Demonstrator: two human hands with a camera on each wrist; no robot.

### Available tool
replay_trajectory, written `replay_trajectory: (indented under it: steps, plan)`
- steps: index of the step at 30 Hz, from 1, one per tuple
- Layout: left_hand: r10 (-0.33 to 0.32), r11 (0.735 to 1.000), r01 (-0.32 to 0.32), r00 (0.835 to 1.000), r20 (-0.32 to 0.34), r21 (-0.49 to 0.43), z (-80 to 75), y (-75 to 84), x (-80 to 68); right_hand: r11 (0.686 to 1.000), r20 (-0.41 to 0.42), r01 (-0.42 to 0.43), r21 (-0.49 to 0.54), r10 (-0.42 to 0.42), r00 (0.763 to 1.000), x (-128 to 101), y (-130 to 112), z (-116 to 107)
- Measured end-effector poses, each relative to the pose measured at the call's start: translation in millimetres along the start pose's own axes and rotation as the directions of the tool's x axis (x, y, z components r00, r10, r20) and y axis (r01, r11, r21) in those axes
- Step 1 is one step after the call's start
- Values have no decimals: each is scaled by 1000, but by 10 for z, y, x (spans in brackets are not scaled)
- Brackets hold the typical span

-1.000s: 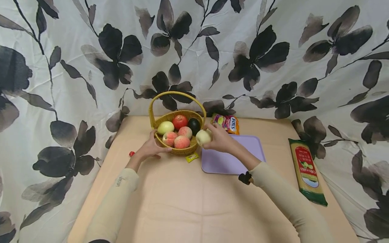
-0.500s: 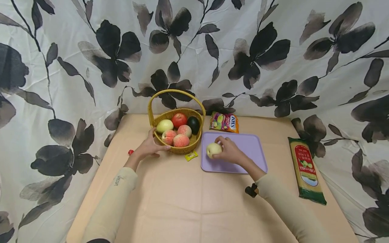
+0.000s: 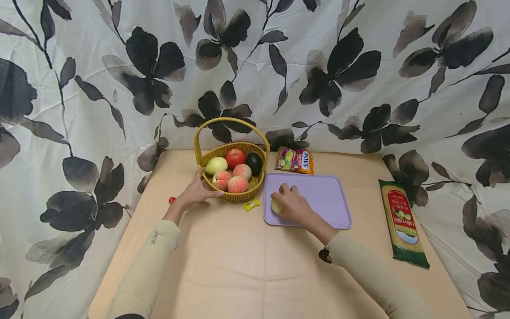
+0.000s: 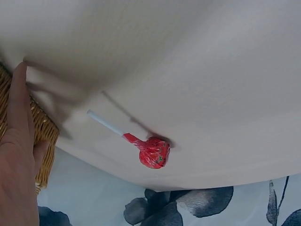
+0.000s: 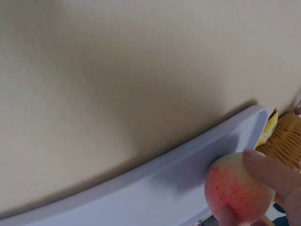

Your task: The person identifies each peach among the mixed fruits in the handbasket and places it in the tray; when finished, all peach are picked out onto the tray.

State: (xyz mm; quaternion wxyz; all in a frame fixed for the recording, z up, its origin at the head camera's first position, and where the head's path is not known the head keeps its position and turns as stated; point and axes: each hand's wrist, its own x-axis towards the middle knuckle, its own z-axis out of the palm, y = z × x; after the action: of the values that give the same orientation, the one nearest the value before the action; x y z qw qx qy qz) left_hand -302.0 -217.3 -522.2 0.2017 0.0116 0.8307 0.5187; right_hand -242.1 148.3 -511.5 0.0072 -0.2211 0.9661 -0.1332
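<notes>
In the head view my right hand holds a peach low over the left part of a lilac tray. The right wrist view shows that peach's red blush, with a thumb and fingertips around it. Whether it touches the tray is hard to tell. My left hand rests against the near left side of a yellow wicker basket, fingers fairly straight along its wall. Inside the basket lie several peaches, a pale green fruit, a red round fruit and a dark oval one.
Left of the basket lies a red-wrapped lollipop. A small yellow packet sits between basket and tray. Behind the tray is a colourful candy bag. A long green-and-gold packet lies near the table's right edge. Floral cloth hangs behind.
My right hand has carried the peach from beside the basket rightward over the tray, then lower, its back now turned more upward. The left hand has stayed at the basket.
</notes>
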Motion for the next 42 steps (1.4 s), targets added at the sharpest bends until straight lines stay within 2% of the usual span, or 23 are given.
replay_trajectory:
  steps: [5,9,12,26,34,42]
  plan:
    - [-2,1000,2,1000,3,-4,12,-6,5,998,16,53,-25,-53,998,-35,-57,-43]
    - [-11,1000,11,1000,2,-3,3,-4,7,994,35,111,19,-112,993,-59,-101,-117]
    - [-14,1000,14,1000,4,-3,5,4,5,991,63,122,51,-125,990,-60,-126,-136]
    - [-17,1000,17,1000,1,-13,12,12,-14,993,102,58,98,-68,992,-48,-193,-162]
    - [-25,1000,25,1000,0,-15,8,10,-24,998,115,4,62,-11,993,-65,-231,-174]
    - [-9,1000,9,1000,0,-15,4,2,-20,999,137,0,51,-7,991,-34,-243,-263]
